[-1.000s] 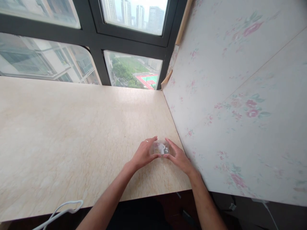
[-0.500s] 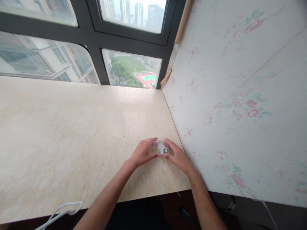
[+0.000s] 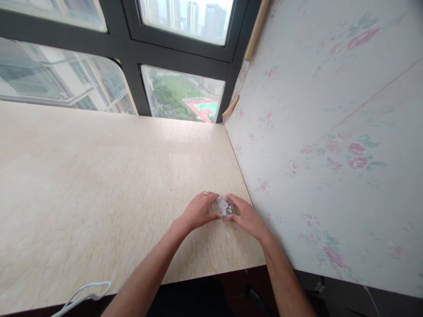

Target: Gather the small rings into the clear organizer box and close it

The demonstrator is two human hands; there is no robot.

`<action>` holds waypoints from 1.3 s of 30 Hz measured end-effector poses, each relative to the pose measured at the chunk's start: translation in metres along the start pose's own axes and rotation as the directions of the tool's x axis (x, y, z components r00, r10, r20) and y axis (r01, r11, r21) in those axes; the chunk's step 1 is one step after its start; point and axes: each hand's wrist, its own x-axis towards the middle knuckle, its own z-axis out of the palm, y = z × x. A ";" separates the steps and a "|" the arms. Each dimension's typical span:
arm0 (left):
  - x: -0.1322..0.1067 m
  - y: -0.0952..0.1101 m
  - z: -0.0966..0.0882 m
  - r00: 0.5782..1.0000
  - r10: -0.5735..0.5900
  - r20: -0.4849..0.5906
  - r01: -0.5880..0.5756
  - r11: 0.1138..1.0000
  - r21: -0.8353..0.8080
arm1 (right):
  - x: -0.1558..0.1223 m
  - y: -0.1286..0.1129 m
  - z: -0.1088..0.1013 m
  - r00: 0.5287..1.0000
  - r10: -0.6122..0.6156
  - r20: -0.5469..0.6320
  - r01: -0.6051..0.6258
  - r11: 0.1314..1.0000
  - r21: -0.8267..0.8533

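A small clear plastic box (image 3: 223, 206) with small things inside sits on the marbled ledge, near its right side. Too small to name, its contents look partly white, reddish and yellowish. My left hand (image 3: 200, 211) grips the box's left end, thumb at the near edge and fingers at the far edge; a ring shows on one finger. At the other end, my right hand (image 3: 246, 215) holds the box the same way, thumb near and fingers far.
The pale marbled ledge (image 3: 99, 185) stretches left and back to a dark-framed window (image 3: 178, 48). Close on the right stands a wall with floral paper (image 3: 317, 176). A white cable (image 3: 89, 290) lies at the front left edge. Peeling trim (image 3: 233, 108) hangs at the window corner.
The view has shifted slightly. Both hands keep their hold on the clear box, which shows little or no movement on the ledge.
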 end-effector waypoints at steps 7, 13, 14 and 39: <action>0.000 0.000 0.002 0.997 -0.073 -0.024 0.073 0.997 -0.013 | 0.005 -0.013 -0.004 0.996 0.089 0.025 -0.085 0.988 -0.130; 0.002 0.001 0.002 0.991 -0.129 -0.029 0.131 0.989 0.075 | 0.012 -0.028 -0.010 0.989 0.122 0.080 -0.092 0.950 -0.300; 0.002 0.001 0.003 0.990 -0.134 -0.033 0.136 0.988 0.078 | 0.013 -0.030 -0.010 0.989 0.123 0.087 -0.088 0.938 -0.335; -0.063 -0.024 0.029 0.922 -0.097 -0.374 -0.017 0.957 -0.290 | -0.012 -0.037 -0.010 0.993 -0.109 -0.049 0.101 0.983 -0.151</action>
